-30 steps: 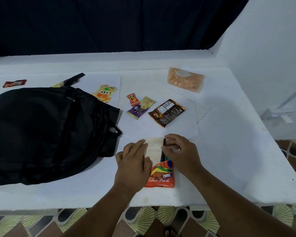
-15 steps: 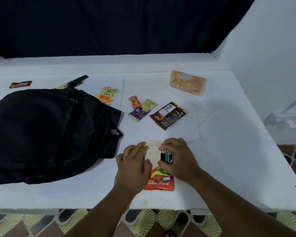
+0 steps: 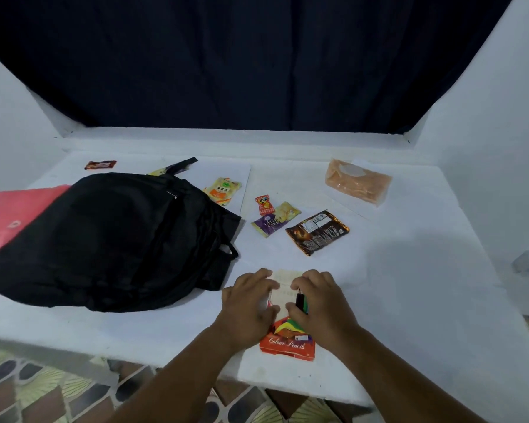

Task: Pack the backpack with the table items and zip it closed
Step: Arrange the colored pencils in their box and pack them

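Two hands work at the near edge of the white counter [image 3: 409, 300], both on a box of colour pencils [image 3: 287, 346] that lies flat with its pale flap folded open away from the person. The left hand [image 3: 248, 303] rests on the left side of the box with fingers laid over the flap, pressing it down rather than gripping; the right hand [image 3: 321, 300] curls its fingers round the dark pencil ends [image 3: 300, 300] showing at the mouth of the box, apparently pushing them in. The black backpack [image 3: 110, 239] lies on its side just left of the hands, on the counter, partly covering a red folder [image 3: 9, 215]; whether its zip is open I cannot tell. Snacks still lie out beyond the hands: a brown chocolate packet [image 3: 316, 232], a purple cake wrapper [image 3: 268, 225], a small red sweet [image 3: 263, 204], a yellow pouch [image 3: 222, 190] beside the bag, a small dark bar [image 3: 100, 164] at the far left, and a clear orange pack [image 3: 358, 186] at the far right. The step in hand looks like tidying the pencils so the box can be closed. Next, the flap needs tucking shut, then the box must go into the bag, which calls for one hand to find and hold the opening. Packing appears barely begun.
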The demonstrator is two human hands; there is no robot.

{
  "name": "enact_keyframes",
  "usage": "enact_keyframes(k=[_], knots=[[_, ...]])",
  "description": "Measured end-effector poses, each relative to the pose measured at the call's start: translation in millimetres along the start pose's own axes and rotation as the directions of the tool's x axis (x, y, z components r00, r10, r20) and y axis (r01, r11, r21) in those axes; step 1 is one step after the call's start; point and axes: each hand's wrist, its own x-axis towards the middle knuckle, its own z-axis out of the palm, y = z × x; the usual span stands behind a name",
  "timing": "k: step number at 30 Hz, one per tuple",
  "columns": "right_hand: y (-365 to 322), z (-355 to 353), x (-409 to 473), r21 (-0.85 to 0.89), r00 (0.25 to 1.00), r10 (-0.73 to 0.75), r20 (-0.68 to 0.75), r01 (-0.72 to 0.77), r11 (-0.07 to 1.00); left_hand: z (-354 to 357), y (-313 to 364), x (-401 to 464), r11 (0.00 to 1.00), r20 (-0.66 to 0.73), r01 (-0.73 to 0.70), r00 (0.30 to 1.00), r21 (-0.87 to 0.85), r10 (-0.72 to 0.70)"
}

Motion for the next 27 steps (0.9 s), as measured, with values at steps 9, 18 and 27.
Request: enact_keyframes(k=[9, 18, 27], knots=[[2.5, -13.0, 10.9, 0.117, 0.999, 0.04, 0.023, -0.042, 0.992, -16.6, 5.2, -5.6, 0.976, 0.008, 0.01, 1.0, -0.215, -0.009], [-26.6, -21.1, 46.0, 0.23, 1.0, 0.013, -0.027, -0.007, 0.973, -74.4, -43.8, 0.8, 0.894, -0.324, 0.375, 0.901, 0.246, -0.289], [-83.5, 7.6, 105.2, 0.329, 0.998, -0.009, -0.06, 0.029, 0.944, -140.1, -93.1, 12.8, 0.907, -0.314, 0.402, 0.851, -0.127, -0.421]])
